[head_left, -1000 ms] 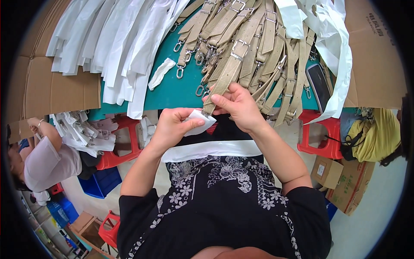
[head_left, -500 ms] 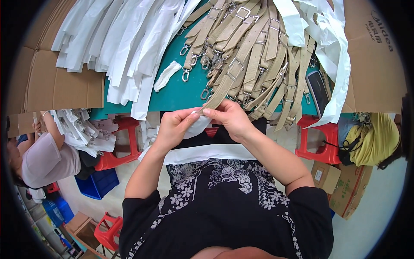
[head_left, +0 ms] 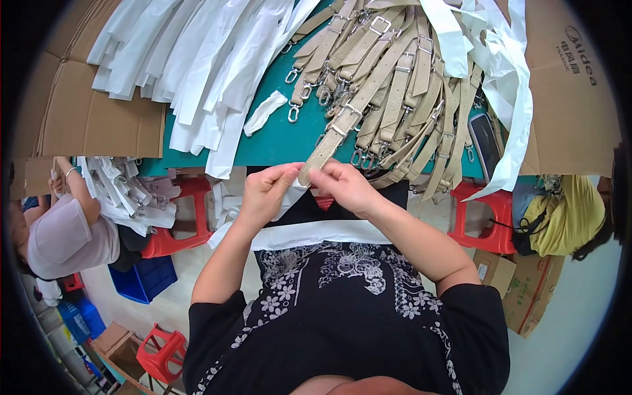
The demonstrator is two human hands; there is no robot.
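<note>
Between my two hands, at the table's near edge, is the end of a beige strap with a silver buckle farther up. My left hand pinches the strap's tip from the left, fingers closed. On the right side of the same end, my right hand grips it with thumb and bent fingers; its thumb is slightly blurred. Some white wrapping sheet shows below the strap, partly hidden by the hands. Beyond lies a heap of similar beige straps with silver buckles and clasps.
White wrapping strips cover the table's left, and a crumpled white piece lies on the green tabletop. A phone lies at right beside a hanging white strip. Cardboard flanks the table. Another person sits at left.
The strap end now lies flatter, with more of it showing between my hands. My right thumb has shifted along it. The tabletop things appear slightly shifted in view.
</note>
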